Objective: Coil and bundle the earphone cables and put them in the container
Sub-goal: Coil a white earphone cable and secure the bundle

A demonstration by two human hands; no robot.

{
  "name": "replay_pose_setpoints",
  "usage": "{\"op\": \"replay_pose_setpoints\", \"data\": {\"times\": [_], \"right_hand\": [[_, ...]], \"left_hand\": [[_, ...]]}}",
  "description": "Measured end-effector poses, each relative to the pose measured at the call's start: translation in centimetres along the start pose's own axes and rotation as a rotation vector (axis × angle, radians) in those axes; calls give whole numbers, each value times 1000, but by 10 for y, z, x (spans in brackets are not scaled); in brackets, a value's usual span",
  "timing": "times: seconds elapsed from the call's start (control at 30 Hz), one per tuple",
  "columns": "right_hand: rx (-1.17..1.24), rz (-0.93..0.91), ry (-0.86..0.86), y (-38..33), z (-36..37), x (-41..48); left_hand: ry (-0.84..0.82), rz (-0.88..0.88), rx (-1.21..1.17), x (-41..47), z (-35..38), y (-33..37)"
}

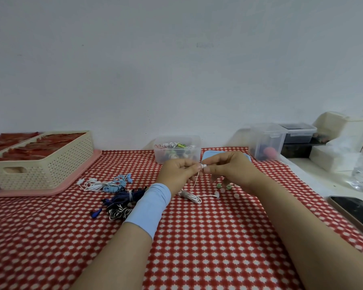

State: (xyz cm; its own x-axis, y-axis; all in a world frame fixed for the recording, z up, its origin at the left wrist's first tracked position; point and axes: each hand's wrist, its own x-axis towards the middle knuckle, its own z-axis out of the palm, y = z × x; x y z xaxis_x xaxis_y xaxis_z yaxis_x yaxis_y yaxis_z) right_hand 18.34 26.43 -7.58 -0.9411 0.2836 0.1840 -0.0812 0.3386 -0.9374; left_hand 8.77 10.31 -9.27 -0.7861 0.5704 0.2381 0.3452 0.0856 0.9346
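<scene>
pinching the end of the white earphone cable (192, 198) in left hand (176, 174) and right hand (231, 170), both closed tight on it; slack trailing toward 6 o'clock, container (177, 152) at 12 o'clock. could knot or slip free if tugged against the loose loops.

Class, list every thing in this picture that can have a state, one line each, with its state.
White earphone cable: uncoiled, one end held up, the rest trailing onto the cloth.
Left hand: pinches that end.
Right hand: pinches the same end.
Clear container: lidless, holding coiled bundles.
Earphone pile: on the cloth, outside the container.
Phone: screen dark.
</scene>
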Motion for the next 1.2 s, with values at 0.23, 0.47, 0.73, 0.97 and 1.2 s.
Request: {"op": "replay_pose_setpoints", "data": {"times": [0.23,0.47,0.73,0.97,1.2], "right_hand": [[-31,-61,20,-2,2,0],[315,163,-215,3,-6,1],[304,219,-234,9,-3,5],[182,204,-214,4,-3,4],[-34,126,91,-1,-17,4]], "left_hand": [[-28,-32,-43,1,-1,-2],[-137,-29,-142,0,-7,0],[-195,-54,-162,-2,-7,-2],[-231,-85,-196,-1,-7,-2],[-71,-53,-81,4,-11,-3]]}}
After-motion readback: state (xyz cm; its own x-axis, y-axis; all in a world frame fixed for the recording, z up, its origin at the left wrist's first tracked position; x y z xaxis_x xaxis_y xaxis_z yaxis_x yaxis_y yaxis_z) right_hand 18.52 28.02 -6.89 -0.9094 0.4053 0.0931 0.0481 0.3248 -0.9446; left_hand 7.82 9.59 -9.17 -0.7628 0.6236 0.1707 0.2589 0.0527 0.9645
